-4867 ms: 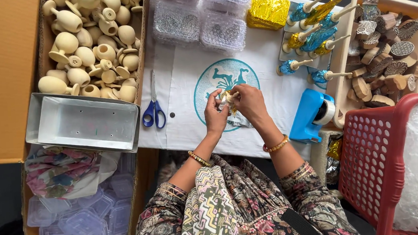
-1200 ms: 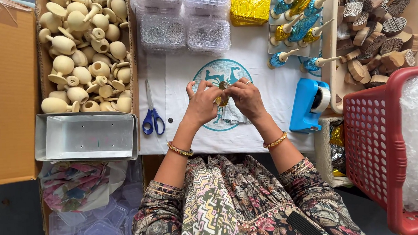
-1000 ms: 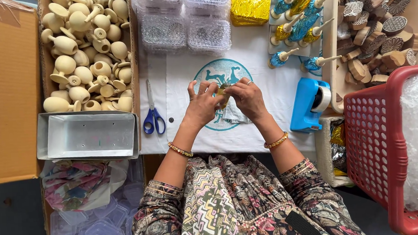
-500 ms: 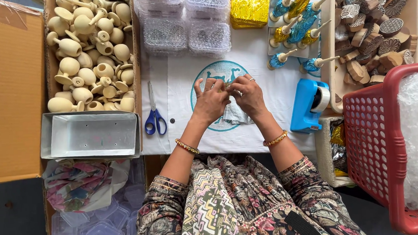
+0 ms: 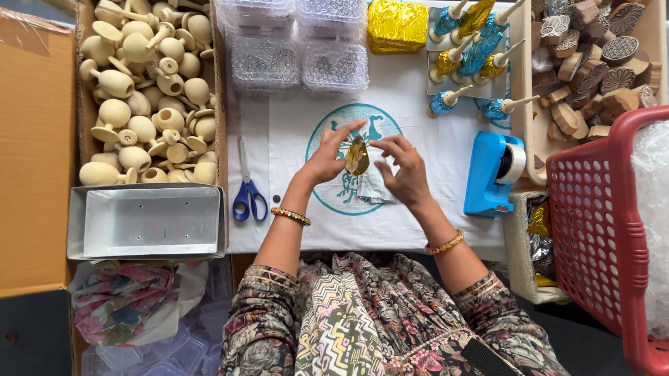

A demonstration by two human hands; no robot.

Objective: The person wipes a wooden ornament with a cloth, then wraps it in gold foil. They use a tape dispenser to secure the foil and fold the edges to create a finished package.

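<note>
Left hand fingers pinched on small gold foil-wrapped piece, held just above white cloth on worktop. Right hand half-open, fingertips at clear wrap beside piece. Step judged: wrapping in progress. Next move needs foil pressed tight, steady grip kept.

The scene is lit brightly and evenly; shadows are kept soft. Glare is caught on the gold foil. Focus is held sharp throughout.
</note>
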